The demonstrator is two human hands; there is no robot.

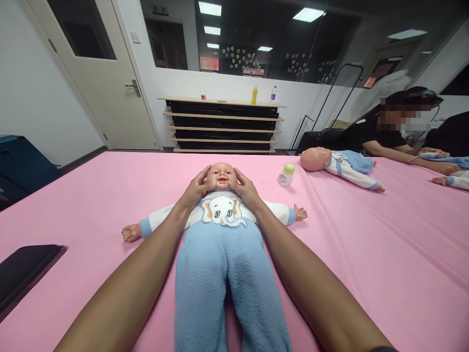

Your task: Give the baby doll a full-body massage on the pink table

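I have two hands at work: the left hand (198, 188) and the right hand (249, 189), each half-curled, with the thumbs on the cheeks and the fingers along the sides of one doll's head, cupping it between them. That doll (226, 244) lies face up in the middle of the pink tabletop (110, 195), legs towards me, both arms spread wide; my forearms cross in front of its two sleeves and partly hide them. Just past its arm on my right stands one white bottle with a green cap (286, 176), and beyond that lies a second doll (317, 159). Only a small hand and cuff of a third doll (441, 181) show at the right edge, near one person in black (388, 132) leaning over the table. On my left lies one flat black case (29, 266), with a dark blue box (24, 168) behind. Against the wall, five pale boards (223, 117) carry two bottles, one yellow (254, 96) and one purple-labelled (273, 95), plus one red cup (203, 97).
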